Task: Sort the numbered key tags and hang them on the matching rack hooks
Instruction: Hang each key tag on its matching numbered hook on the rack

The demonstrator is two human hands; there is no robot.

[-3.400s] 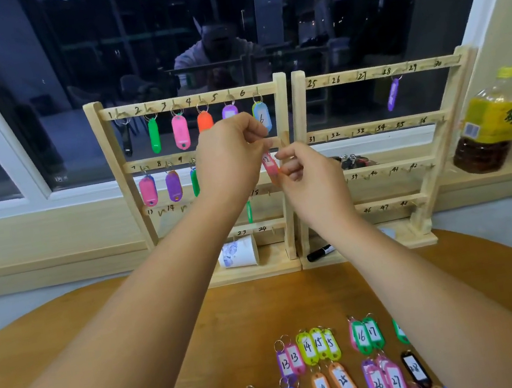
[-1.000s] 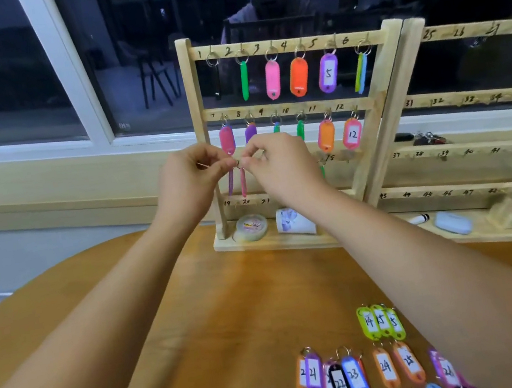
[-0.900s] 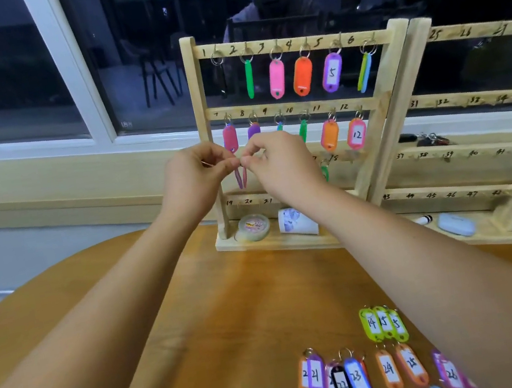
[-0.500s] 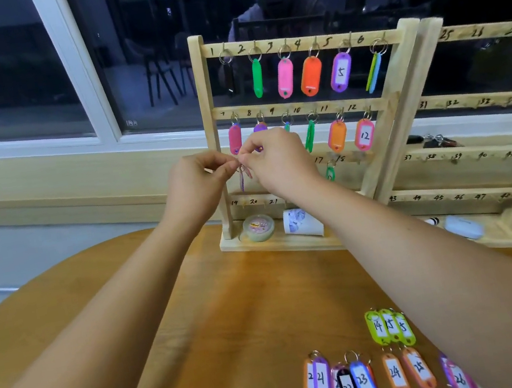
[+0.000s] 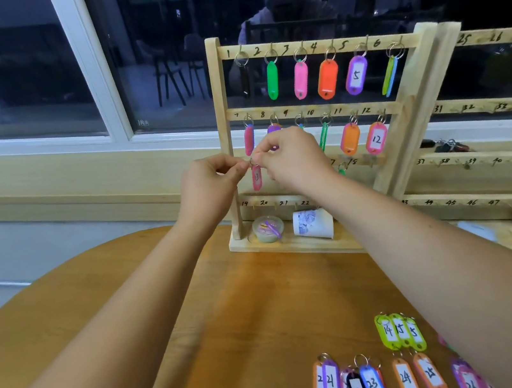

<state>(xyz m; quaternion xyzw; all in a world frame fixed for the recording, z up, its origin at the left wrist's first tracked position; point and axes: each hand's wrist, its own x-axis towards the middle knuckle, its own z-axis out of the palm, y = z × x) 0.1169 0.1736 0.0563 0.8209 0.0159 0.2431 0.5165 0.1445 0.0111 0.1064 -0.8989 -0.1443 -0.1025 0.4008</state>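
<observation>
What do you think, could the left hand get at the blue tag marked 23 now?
Probably not yet: both the left hand and right hand pinch a pink tag by its ring at the rack. Once freed, bare table leads to the blue tag.

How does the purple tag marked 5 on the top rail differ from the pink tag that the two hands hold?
The purple tag hangs free on a top-rail hook; the pink tag hangs lower, its ring pinched by the left hand and right hand. The purple tag's number reads clearly; the pink tag's is blurred. Both are oval, with metal rings.
</observation>
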